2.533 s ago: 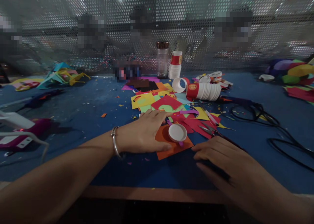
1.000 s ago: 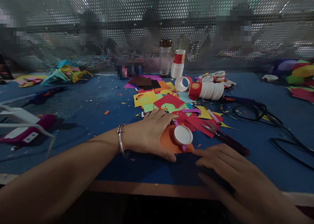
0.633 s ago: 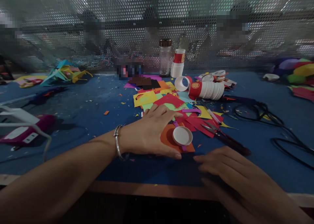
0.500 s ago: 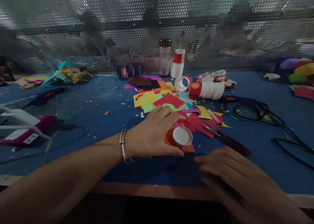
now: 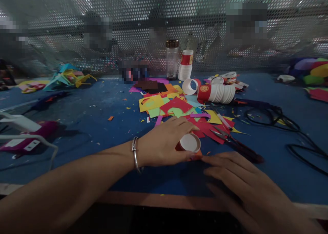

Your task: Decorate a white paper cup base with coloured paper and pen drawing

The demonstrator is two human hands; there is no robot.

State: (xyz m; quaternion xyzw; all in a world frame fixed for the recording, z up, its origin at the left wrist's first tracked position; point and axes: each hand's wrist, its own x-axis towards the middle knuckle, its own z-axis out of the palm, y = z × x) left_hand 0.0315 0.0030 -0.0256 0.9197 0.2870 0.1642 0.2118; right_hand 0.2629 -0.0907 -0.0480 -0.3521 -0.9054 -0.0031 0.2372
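A short piece of paper cup (image 5: pixel 190 143) stands on the blue table in front of me, its white round inside facing up. My left hand (image 5: pixel 167 141), with a silver bangle at the wrist, curls around the cup's left side, thumb at the near edge and fingers at the far edge. Orange paper (image 5: pixel 197 155) shows at the cup's foot, mostly covered. At the right, my right hand (image 5: pixel 238 176) has its fingers stretched out. Its fingertips come to the edge of the orange paper; whether they press on it I cannot tell.
Scissors (image 5: pixel 230 143) lie right of the cup. Coloured paper scraps (image 5: pixel 176 105) spread behind it, with stacked paper cups (image 5: pixel 217 93) on their side. A clear bottle (image 5: pixel 172 61) stands farther back. A purple power strip (image 5: pixel 33 138) sits left, black cable (image 5: pixel 289 124) right.
My left hand has shifted slightly right and closed in on the cup. My right fingertips have moved left to the orange paper. A purple strip now shows behind my left hand.
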